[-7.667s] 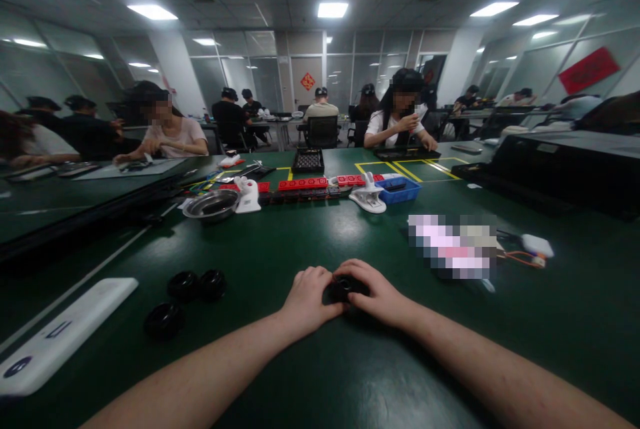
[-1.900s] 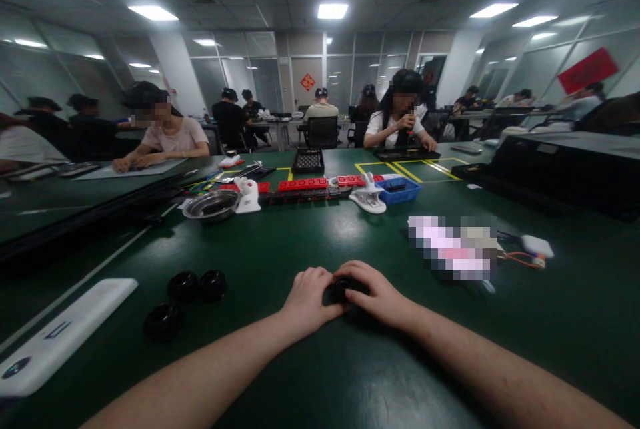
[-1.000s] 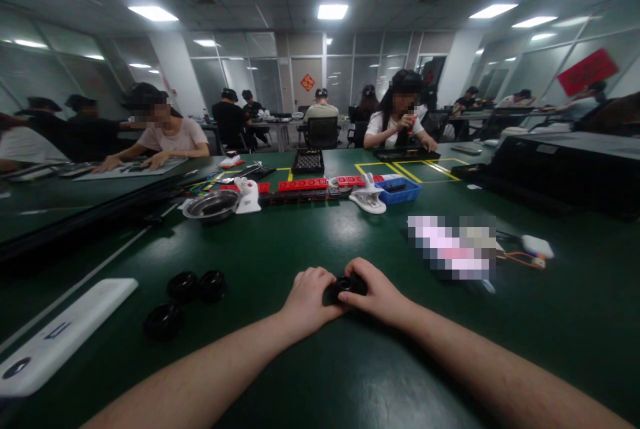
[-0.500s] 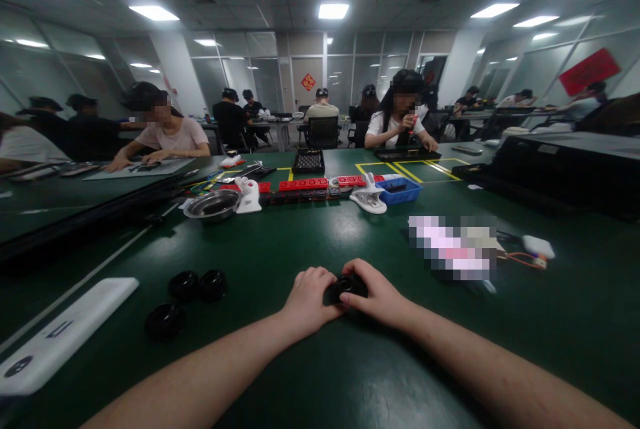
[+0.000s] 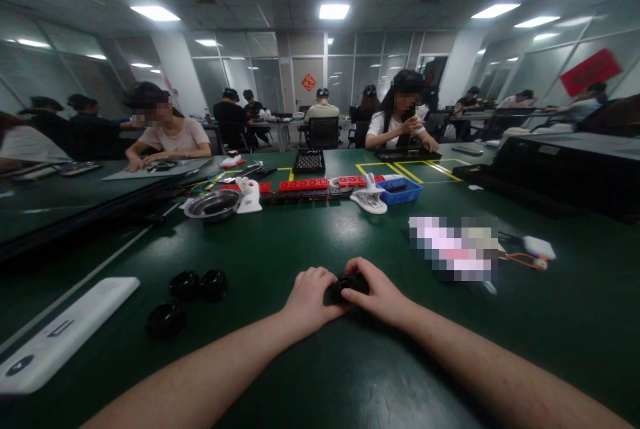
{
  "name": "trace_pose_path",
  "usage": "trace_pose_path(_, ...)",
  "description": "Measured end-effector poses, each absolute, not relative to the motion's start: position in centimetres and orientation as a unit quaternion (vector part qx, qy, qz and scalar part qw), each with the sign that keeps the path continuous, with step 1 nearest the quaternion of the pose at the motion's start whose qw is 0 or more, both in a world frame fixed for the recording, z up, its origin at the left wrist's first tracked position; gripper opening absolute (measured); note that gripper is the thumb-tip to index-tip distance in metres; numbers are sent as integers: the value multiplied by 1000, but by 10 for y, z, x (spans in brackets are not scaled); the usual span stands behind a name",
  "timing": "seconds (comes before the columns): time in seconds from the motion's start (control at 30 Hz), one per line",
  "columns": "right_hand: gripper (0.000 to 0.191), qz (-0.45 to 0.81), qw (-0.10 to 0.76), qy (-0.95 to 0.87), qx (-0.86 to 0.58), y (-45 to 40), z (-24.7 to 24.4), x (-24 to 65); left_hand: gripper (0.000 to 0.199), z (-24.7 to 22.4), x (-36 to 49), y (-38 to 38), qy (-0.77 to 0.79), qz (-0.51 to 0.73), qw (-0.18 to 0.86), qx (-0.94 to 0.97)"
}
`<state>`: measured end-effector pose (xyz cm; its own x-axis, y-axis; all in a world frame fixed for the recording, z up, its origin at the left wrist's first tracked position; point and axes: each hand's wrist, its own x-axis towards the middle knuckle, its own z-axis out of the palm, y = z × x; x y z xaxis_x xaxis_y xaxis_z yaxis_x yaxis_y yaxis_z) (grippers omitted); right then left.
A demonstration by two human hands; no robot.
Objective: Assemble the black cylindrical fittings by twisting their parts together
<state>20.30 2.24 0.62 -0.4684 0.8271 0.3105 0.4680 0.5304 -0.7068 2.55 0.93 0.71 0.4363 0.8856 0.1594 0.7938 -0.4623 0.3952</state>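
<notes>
A black round part (image 5: pixel 344 285) sits low over the green table (image 5: pixel 320 242), between my two hands. My left hand (image 5: pixel 313 299) has its fingers wrapped round the left side of it. From the right, my right hand (image 5: pixel 373 290) grips the same part, thumb in front and fingers behind. The fingers partly cover the part. Further left on the table lie three black round pieces: two side by side (image 5: pixel 184 285) (image 5: pixel 213 283) and one nearer me (image 5: pixel 166 319).
A white device (image 5: pixel 70 332) lies at the left. Farther back stand a metal bowl (image 5: pixel 213 205), white stands (image 5: pixel 249 195) (image 5: pixel 370 197), red strips (image 5: pixel 304 184) and a blue tray (image 5: pixel 400 190). A blurred pink item (image 5: pixel 450 249) lies right. People sit across the table.
My hands and the black part have barely moved. Across the table, the person at the left has shifted their hands slightly, and the person at the right has lowered the red item from view.
</notes>
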Motion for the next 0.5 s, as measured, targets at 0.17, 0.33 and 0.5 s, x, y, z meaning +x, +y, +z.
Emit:
trace_pose_path(0.17, 16, 288, 328, -835, -335, 23, 13, 203, 32, 8, 26, 9, 500, 175, 129, 839)
trace_pose_path(0.33, 32, 310, 325, -826, -341, 22, 11, 205, 32, 6, 25, 10, 498, 179, 126, 839)
trace_pose_path(0.5, 22, 267, 321, -814, -404, 24, 7, 204, 31, 6, 26, 9, 496, 180, 125, 840)
